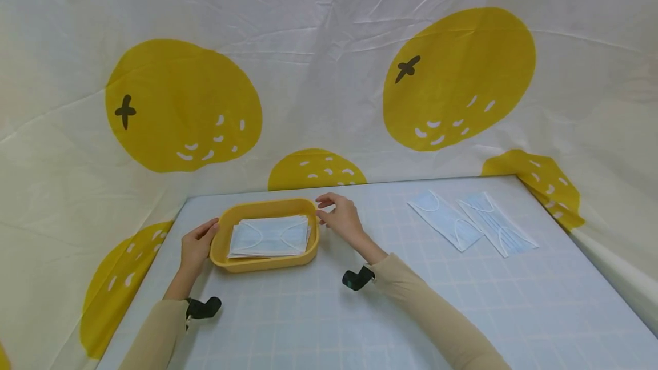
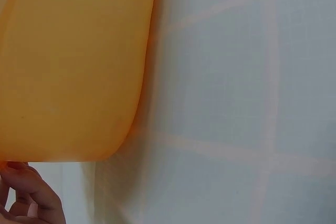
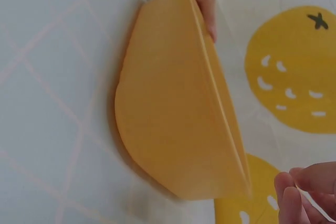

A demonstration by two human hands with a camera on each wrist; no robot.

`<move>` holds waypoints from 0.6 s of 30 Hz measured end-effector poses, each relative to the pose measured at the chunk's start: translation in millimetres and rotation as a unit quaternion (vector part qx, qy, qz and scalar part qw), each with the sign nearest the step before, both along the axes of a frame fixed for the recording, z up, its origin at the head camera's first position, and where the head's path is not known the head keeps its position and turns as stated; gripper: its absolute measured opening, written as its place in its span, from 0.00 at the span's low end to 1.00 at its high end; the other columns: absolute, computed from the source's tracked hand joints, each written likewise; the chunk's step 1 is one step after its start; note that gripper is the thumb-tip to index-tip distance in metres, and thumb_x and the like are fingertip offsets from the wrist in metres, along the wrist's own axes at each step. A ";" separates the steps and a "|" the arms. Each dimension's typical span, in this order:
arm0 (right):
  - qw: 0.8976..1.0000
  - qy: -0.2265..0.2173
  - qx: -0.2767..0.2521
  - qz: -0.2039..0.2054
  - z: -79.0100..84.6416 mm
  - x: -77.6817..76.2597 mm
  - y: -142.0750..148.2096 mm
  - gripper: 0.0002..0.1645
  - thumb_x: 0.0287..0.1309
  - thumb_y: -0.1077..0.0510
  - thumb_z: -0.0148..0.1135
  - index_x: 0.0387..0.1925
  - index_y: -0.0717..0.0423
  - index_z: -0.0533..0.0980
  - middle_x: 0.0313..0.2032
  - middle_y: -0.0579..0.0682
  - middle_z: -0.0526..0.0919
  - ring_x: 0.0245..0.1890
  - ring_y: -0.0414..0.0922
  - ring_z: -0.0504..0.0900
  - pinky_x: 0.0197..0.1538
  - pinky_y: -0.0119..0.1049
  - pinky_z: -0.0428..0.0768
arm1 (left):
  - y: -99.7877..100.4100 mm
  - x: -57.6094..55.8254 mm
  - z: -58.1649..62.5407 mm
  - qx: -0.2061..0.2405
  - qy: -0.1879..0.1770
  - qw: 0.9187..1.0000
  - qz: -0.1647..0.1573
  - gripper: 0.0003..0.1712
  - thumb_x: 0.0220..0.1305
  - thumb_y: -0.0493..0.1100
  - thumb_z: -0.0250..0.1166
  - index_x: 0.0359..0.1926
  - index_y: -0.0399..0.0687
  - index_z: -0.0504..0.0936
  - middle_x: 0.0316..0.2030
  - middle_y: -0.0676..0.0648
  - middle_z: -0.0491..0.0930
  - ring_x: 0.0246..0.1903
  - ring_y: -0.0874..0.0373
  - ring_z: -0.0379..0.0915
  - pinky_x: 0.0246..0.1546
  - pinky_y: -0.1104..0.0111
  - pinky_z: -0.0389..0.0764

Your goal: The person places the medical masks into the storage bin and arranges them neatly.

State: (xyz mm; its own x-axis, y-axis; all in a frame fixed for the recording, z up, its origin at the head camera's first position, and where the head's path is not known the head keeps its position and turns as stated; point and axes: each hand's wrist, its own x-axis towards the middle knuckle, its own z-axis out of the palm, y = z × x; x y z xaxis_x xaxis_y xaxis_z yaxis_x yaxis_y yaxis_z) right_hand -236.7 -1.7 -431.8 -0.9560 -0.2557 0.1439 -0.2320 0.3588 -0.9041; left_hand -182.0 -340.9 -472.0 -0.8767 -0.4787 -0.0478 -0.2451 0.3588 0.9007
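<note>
A yellow oval tray [image 1: 241,267] holds a stack of light blue face masks [image 1: 269,236] with white ear loops. At the tray's left end my left hand [image 1: 197,244] pinches the rim; in the left wrist view, its bent fingers [image 2: 31,187] meet the tray's edge. My right hand [image 1: 341,218] is beside the tray's right end, fingers loosely bent. In the right wrist view a gap shows between these fingertips [image 3: 294,182] and the tray's side [image 3: 168,98], and nothing is held.
Two more face masks, one flat [image 1: 447,221] and one pleated [image 1: 498,224], lie side by side at the table's back right. A pale blue checked cloth [image 1: 319,324] covers the table. Behind it hangs a white curtain [image 1: 329,73] with large yellow fruit prints.
</note>
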 end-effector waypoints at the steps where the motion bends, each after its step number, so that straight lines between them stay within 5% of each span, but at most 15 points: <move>1: 1.000 -0.002 -0.001 -0.004 0.3 0.2 3.1 0.17 0.58 0.62 0.65 0.50 0.58 0.78 0.42 0.56 0.83 0.32 0.57 0.86 0.28 0.31 0.82 | 0.0 -0.2 -0.1 0.001 -0.003 1.000 0.001 0.27 0.69 0.55 0.55 0.63 0.46 0.75 0.60 0.41 0.73 0.34 0.81 0.67 0.32 0.85 0.74; 13: 0.999 0.011 -0.007 -0.052 6.8 4.0 42.4 0.15 0.56 0.61 0.67 0.47 0.54 0.80 0.38 0.52 0.85 0.22 0.41 0.82 0.28 0.32 0.82 | 1.0 0.6 0.6 -0.007 -0.006 1.000 -0.002 0.30 0.70 0.58 0.53 0.64 0.46 0.73 0.62 0.40 0.72 0.35 0.80 0.66 0.32 0.85 0.74; 18: 0.998 0.022 0.002 -0.067 4.1 2.6 61.6 0.15 0.56 0.61 0.67 0.47 0.55 0.80 0.38 0.54 0.85 0.24 0.49 0.84 0.28 0.32 0.82 | 1.2 1.1 0.5 -0.012 -0.005 1.000 -0.001 0.31 0.69 0.59 0.54 0.64 0.46 0.73 0.62 0.40 0.72 0.35 0.82 0.65 0.32 0.86 0.73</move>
